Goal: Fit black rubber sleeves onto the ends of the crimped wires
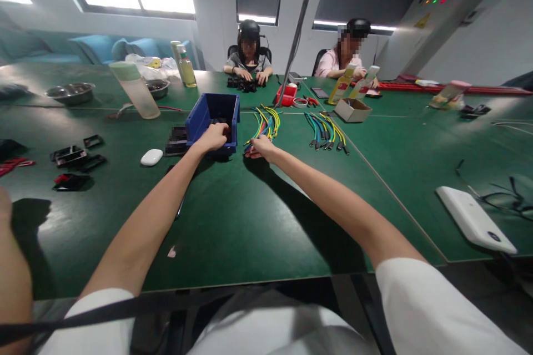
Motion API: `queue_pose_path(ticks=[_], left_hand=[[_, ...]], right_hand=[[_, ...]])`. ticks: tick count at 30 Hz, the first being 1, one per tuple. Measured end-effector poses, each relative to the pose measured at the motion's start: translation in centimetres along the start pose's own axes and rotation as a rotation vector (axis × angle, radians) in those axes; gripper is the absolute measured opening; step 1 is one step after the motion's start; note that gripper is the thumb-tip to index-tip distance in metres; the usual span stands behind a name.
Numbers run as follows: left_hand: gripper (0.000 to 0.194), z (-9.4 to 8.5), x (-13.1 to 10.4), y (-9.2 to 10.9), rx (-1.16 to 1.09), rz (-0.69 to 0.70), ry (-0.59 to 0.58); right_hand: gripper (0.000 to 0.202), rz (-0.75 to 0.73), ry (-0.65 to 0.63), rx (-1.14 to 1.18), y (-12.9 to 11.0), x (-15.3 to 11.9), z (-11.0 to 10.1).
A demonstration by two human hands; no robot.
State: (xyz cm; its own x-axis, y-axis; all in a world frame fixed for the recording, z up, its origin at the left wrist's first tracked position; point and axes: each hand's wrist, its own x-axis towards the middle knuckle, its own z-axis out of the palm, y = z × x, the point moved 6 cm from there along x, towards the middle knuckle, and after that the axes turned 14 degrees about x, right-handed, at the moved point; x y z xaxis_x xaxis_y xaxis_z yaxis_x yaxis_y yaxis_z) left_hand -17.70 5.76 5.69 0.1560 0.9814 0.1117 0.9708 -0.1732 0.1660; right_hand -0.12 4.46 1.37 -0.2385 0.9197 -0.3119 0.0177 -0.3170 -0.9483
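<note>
My left hand (213,137) reaches over the front wall of a blue bin (199,116), its fingertips down inside near small dark parts (218,121). What those fingers hold, if anything, is hidden. To the right, my right hand (262,147) is at the near end of a bundle of yellow, green and blue wires (270,121), its fingers closed around the wire ends. A second bundle of wires with black connectors (327,131) lies farther right on the green table (258,222).
Black parts (176,141) stand left of the bin, near a white case (151,157). Black frames (71,156) lie farther left. A small cardboard box (352,110), bottles (342,85), a white power bank (475,218) and glasses are at right. Two people sit opposite.
</note>
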Motion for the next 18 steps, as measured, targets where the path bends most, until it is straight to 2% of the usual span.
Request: queue_pose_path(ticks=[6, 10, 14, 18], left_hand=[[0.043, 0.0, 0.0, 0.1, -0.009, 0.011, 0.011], [0.042, -0.1, 0.0, 0.1, 0.004, 0.010, 0.025], [0.041, -0.1, 0.1, -0.1, 0.019, -0.005, 0.039], [0.040, 0.1, 0.2, -0.3, 0.023, -0.008, 0.027]], right_hand=[[0.007, -0.079, -0.069, -0.020, -1.3, -2.6, -1.4], [0.008, -0.197, -0.111, -0.013, -2.0, -4.7, -2.4], [0.011, -0.291, -0.155, 0.066, -1.1, -7.3, -3.2], [0.034, -0.363, -0.231, 0.129, 1.2, -9.7, -3.7]])
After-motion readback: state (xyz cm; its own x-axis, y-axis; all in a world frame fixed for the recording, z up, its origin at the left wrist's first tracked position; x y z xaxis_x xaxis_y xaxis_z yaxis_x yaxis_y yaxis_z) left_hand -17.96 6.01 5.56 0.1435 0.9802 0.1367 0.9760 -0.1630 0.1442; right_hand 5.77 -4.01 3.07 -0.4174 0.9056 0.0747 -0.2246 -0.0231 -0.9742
